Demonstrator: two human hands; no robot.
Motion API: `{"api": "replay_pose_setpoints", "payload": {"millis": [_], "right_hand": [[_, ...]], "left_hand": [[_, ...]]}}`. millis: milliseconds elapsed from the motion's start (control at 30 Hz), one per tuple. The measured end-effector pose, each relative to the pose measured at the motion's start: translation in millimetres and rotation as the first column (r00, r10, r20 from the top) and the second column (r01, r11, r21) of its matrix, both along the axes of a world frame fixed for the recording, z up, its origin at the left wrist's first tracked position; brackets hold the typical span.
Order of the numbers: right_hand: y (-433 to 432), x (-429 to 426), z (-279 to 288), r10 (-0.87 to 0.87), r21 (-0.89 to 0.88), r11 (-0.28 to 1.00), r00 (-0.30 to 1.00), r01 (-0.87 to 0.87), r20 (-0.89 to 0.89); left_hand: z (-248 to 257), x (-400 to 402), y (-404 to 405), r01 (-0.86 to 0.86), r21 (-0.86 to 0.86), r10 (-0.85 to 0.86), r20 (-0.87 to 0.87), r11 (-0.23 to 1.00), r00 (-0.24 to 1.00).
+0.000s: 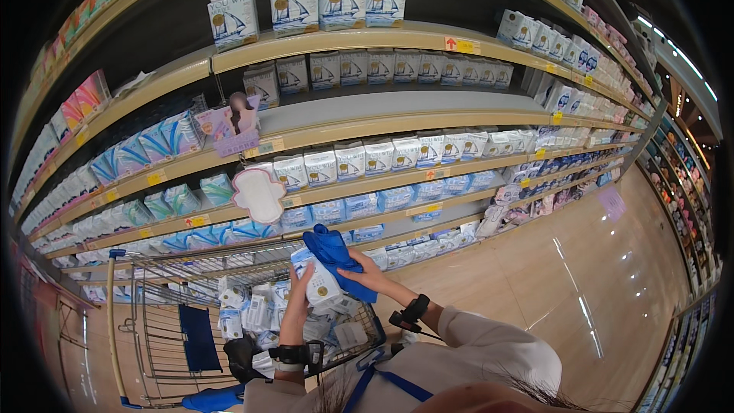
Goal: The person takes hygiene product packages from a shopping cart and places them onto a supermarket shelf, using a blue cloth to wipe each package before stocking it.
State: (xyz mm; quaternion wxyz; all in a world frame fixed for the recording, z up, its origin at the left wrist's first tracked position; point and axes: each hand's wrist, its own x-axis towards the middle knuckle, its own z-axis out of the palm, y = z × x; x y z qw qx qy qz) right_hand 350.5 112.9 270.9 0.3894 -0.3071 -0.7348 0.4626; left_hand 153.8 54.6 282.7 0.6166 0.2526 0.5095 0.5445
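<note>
My left hand holds a white and blue soft package by its left side, over the shopping cart. A blue cloth lies against the top and right side of the package, with my right hand closed around it. Below my hands, the wire shopping cart is loaded with many similar white packages. A black bag sits among them near my left forearm. Another blue cloth item is at the cart's lower edge.
Long shelves of packaged goods curve across the view ahead. Sailboat-printed packages stand on several levels. A purple hanging sign and a white pad-shaped display project from the shelf edges. Tiled floor extends to the right, towards another stocked shelf.
</note>
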Motion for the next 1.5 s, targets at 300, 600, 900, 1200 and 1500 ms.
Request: {"api": "replay_pose_setpoints", "payload": {"millis": [300,600,900,1200,1500], "right_hand": [[44.2,12.1,47.4,-0.194,-0.115,0.977,0.968,0.177,-0.162],[18.8,1.8,29.5,-0.381,-0.714,0.575,0.642,-0.399,-0.665],[-10.4,-27.1,27.3,-0.528,-0.677,0.735,0.65,0.028,-0.546],[-7.0,-14.9,11.8,-0.336,0.28,0.891,0.934,0.356,-0.121],[50.7,-0.6,75.0,0.023,-0.419,0.891,0.941,-0.173,-0.338]], "left_hand": [[57.5,21.7,23.4,0.169,0.227,-0.147,-0.111,0.959,0.983],[36.0,50.7,52.3,-0.378,0.326,0.222,0.425,0.867,0.877],[36.2,56.4,51.6,-0.423,0.704,0.733,-0.203,0.57,0.649],[59.9,0.9,26.3,0.17,0.572,0.363,-0.695,0.803,0.621],[43.6,-16.5,22.0,0.203,0.525,-0.295,0.097,0.826,0.95]]}}
